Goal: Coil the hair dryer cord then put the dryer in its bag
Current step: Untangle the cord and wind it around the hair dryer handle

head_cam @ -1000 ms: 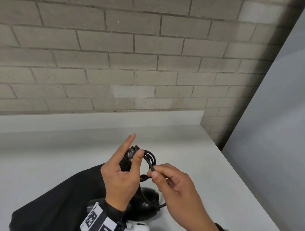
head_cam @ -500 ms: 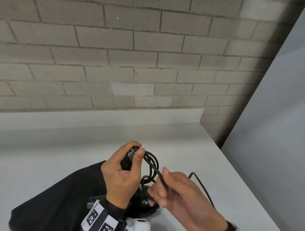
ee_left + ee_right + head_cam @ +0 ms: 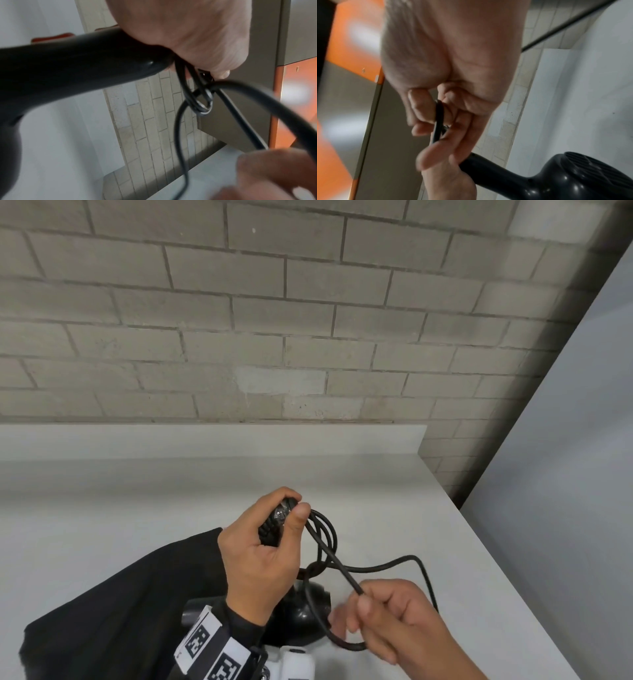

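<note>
As we look down from the head view, both hands are busy above the white counter [image 3: 394,508].
Left hand [image 3: 260,556]: we see its fingers wrapped round the dryer's handle end together with small loops of cord [image 3: 325,529].
Right hand [image 3: 394,621]: thumb and fingers pinch the cord lower down; a slack loop trails to the right.
Hair dryer [image 3: 301,618]: its black body hangs below the left hand.
Bag [image 3: 130,604]: black fabric on the counter, left of the dryer.
</note>
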`<action>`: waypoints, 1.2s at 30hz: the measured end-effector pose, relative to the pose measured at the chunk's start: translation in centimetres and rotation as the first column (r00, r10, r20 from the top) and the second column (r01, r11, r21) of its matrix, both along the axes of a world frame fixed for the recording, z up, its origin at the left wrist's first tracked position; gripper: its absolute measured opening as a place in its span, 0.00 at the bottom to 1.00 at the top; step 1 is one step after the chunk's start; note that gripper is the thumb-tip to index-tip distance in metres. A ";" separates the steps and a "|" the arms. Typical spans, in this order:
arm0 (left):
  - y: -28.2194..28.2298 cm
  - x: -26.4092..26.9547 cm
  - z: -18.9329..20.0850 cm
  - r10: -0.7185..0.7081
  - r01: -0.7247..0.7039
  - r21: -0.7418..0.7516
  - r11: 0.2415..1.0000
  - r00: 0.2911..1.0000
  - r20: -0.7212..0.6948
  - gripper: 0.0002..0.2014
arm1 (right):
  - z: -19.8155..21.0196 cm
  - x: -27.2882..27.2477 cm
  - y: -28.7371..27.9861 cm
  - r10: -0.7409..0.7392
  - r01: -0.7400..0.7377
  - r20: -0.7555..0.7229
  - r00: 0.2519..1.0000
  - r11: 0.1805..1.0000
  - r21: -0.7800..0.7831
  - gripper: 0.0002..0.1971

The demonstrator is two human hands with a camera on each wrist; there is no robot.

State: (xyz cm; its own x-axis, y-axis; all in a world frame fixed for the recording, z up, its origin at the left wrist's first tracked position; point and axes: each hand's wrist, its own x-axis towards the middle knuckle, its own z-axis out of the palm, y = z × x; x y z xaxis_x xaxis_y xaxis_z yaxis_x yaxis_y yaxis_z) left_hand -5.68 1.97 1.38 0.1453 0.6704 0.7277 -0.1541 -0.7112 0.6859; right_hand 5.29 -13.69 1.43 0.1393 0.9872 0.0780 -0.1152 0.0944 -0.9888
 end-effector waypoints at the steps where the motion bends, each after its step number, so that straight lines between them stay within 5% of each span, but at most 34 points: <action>1: -0.2 0.0 0.0 -0.002 0.002 0.013 1.000 1.000 -0.005 0.11 | 0.1 0.3 -0.3 0.039 -0.038 0.006 0.999 0.999 -0.022 0.16; 6: 0.3 0.0 0.1 0.024 -0.024 -0.012 1.000 1.000 0.012 0.08 | 0.4 -0.1 -0.8 0.042 -0.034 0.259 0.965 0.999 -0.036 0.08; 10: 0.7 0.0 0.2 0.046 -0.044 -0.066 0.997 0.998 0.036 0.08 | -0.8 -1.1 -0.8 -0.085 0.016 0.406 0.910 0.985 0.169 0.06; 15: 0.8 0.3 0.1 0.047 -0.044 -0.083 0.996 0.998 0.044 0.07 | -2.2 -2.0 -0.4 -0.154 0.089 0.188 0.970 0.945 0.315 0.02; 19: 1.3 0.5 0.0 0.056 -0.050 -0.118 0.992 0.997 0.044 0.08 | -1.5 -2.0 -0.7 -0.052 0.066 -0.068 0.996 0.972 0.224 0.11; 22: 1.4 0.6 0.0 0.054 -0.050 -0.110 0.993 0.998 0.037 0.06 | -1.5 -0.9 -1.3 0.055 -0.025 -0.381 0.923 0.996 0.084 0.17; 26: 1.2 0.4 -0.1 0.025 -0.023 -0.084 0.996 0.999 0.026 0.06 | -1.9 0.9 -1.9 0.089 -0.102 -0.108 0.990 0.987 -0.123 0.14; 29: 1.2 0.4 -0.1 0.025 -0.022 -0.081 0.996 0.999 0.033 0.07 | -2.4 1.2 -2.6 0.025 -0.011 0.087 0.996 0.988 -0.151 0.08; 33: 1.4 0.6 0.0 0.028 -0.026 -0.087 0.996 0.999 0.030 0.06 | -4.1 1.0 -2.9 -0.064 0.063 0.007 0.998 0.994 0.089 0.13; 36: 1.5 0.6 0.0 0.032 -0.028 -0.102 0.994 0.999 0.029 0.04 | -5.2 1.0 -2.3 -0.069 0.072 -0.033 0.997 0.994 0.084 0.12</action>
State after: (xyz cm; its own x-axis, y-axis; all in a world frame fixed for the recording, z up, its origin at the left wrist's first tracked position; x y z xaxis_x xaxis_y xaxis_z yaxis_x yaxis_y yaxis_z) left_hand -5.06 3.46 1.37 0.1029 0.7450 0.6591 -0.1555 -0.6424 0.7504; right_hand 6.27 -15.98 -3.77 0.2120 0.9648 0.1557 -0.1346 0.1867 -0.9732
